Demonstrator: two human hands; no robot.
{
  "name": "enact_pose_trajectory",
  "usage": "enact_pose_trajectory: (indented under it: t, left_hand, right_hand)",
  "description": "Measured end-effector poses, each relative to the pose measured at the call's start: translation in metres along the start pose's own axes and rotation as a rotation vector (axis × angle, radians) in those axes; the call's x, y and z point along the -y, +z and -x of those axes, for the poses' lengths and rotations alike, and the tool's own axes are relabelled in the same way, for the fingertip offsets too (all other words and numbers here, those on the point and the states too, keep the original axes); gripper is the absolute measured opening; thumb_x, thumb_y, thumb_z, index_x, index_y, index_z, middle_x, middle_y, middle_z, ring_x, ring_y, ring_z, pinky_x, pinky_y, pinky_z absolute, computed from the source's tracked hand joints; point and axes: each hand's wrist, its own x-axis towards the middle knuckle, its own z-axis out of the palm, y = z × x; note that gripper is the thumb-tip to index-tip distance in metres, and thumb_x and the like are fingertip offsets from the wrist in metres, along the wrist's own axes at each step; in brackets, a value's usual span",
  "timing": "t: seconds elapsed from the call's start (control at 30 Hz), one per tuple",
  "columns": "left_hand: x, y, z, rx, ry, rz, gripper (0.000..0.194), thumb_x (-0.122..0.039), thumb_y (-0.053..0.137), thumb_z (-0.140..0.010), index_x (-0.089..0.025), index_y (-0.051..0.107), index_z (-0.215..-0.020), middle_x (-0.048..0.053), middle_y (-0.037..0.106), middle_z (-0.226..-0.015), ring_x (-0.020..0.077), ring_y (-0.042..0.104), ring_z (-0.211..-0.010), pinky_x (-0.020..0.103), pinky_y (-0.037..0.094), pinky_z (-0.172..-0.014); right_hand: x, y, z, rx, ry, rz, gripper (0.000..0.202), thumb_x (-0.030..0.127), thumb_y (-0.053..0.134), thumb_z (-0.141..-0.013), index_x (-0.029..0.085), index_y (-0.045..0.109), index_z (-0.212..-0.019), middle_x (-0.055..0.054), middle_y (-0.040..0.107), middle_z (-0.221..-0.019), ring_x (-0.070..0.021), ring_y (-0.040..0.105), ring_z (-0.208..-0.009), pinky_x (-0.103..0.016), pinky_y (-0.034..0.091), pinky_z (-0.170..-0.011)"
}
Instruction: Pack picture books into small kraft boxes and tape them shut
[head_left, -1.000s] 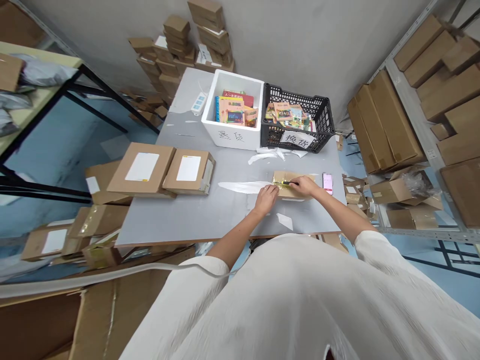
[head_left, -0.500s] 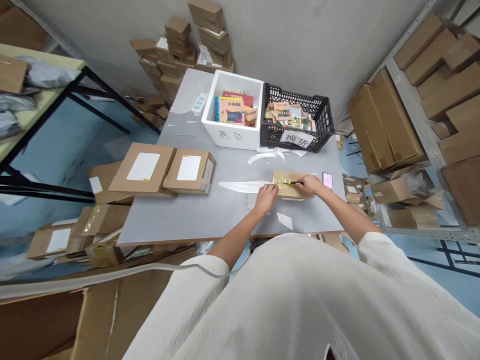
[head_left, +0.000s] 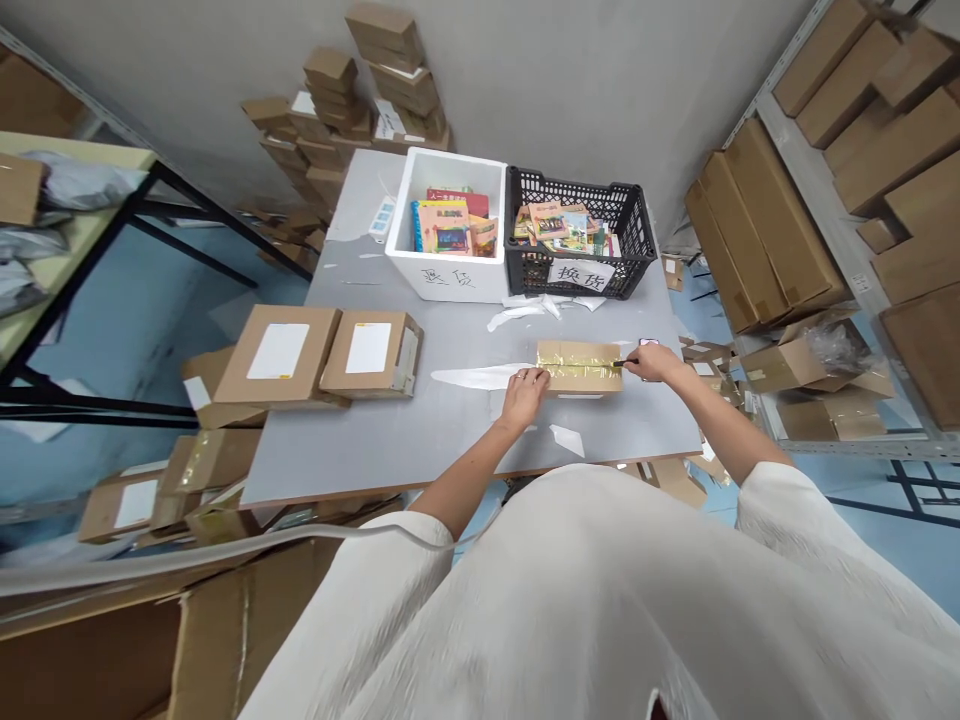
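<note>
A small cardboard box (head_left: 579, 354) lies on the grey table, with shiny yellowish tape along the seam on its top. My left hand (head_left: 523, 395) holds the box's left end, fingers pressed over its edge. In my right hand (head_left: 654, 363) is a slim dark box cutter (head_left: 622, 363). Its tip sits at the right end of the taped seam, and the blade itself is too small to make out. A phone (head_left: 648, 343) is partly hidden behind my right hand. White paper strips (head_left: 480, 377) lie left of the box, and a scrap (head_left: 567, 440) lies in front.
At the back of the table (head_left: 360, 440) stand a white foam bin (head_left: 450, 277) and a black plastic crate (head_left: 637, 250), both holding books. Two labelled cartons (head_left: 289, 350) sit at the left. Shelving (head_left: 810, 150) with boxes rises at the right; stacked boxes (head_left: 397, 60) stand against the wall.
My right hand has drawn the box cutter rightward along the seam, from mid-box to its right end. It now partly covers the phone. My left hand stays on the box's left end.
</note>
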Motion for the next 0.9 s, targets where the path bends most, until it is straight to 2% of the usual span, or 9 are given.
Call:
enact_pose_trajectory:
  t: [0.27,0.43,0.53,0.67,0.8,0.9]
  left_hand:
    - [0.001,0.004,0.000,-0.035,-0.007,-0.015,0.039,-0.020,0.045,-0.114,-0.029,0.075,-0.138,0.013,0.073,-0.147,0.0329,0.064,-0.131,0.051,0.044,-0.121]
    - [0.000,0.008,0.000,-0.093,-0.017,-0.027,0.041,-0.015,0.049,-0.108,-0.029,0.075,-0.136,0.014,0.074,-0.142,0.0345,0.063,-0.135,0.057,0.037,-0.130]
    - [-0.005,0.010,-0.005,-0.102,-0.018,-0.042,0.045,-0.009,0.052,-0.101,-0.027,0.074,-0.135,0.016,0.072,-0.141,0.0355,0.060,-0.141,0.058,0.038,-0.130]
    - [-0.030,0.015,-0.024,-0.051,0.082,-0.043,0.051,-0.014,0.060,-0.098,-0.026,0.068,-0.147,0.017,0.063,-0.158,0.0370,0.053,-0.152,0.059,0.038,-0.131]
    - [-0.064,0.020,-0.055,0.110,0.186,-0.029,0.060,-0.036,0.072,-0.103,-0.027,0.057,-0.160,0.017,0.057,-0.165,0.0391,0.053,-0.153,0.055,0.041,-0.129]
    - [-0.081,0.023,-0.076,0.225,0.184,-0.059,0.066,-0.043,0.080,-0.100,-0.022,0.057,-0.159,0.020,0.059,-0.160,0.0416,0.056,-0.148,0.053,0.045,-0.123]
  right_hand:
    - [-0.031,0.005,0.008,0.020,0.009,-0.052,0.040,0.043,0.057,-0.110,0.027,0.091,-0.123,-0.016,0.086,-0.118,-0.0324,0.077,-0.109,-0.035,0.049,-0.081]
    - [-0.069,0.009,0.016,-0.005,0.050,-0.060,0.035,0.042,0.063,-0.106,0.023,0.092,-0.111,-0.017,0.086,-0.112,-0.0323,0.077,-0.103,-0.034,0.047,-0.076]
    - [-0.089,0.019,0.025,-0.056,0.047,-0.162,0.036,0.043,0.061,-0.107,0.021,0.089,-0.104,-0.014,0.087,-0.104,-0.0289,0.076,-0.097,-0.031,0.045,-0.074]
    - [-0.096,0.037,0.034,-0.099,0.071,-0.394,0.041,0.049,0.057,-0.111,0.020,0.084,-0.099,-0.008,0.084,-0.090,-0.0238,0.075,-0.085,-0.028,0.048,-0.075]
    - [-0.096,0.048,0.035,-0.158,0.113,-0.558,0.045,0.055,0.053,-0.114,0.018,0.077,-0.104,-0.007,0.084,-0.087,-0.0212,0.075,-0.078,-0.027,0.052,-0.077]
    - [-0.102,0.053,0.035,-0.212,0.139,-0.659,0.049,0.060,0.048,-0.117,0.018,0.073,-0.108,-0.007,0.083,-0.084,-0.0197,0.074,-0.073,-0.026,0.055,-0.076]
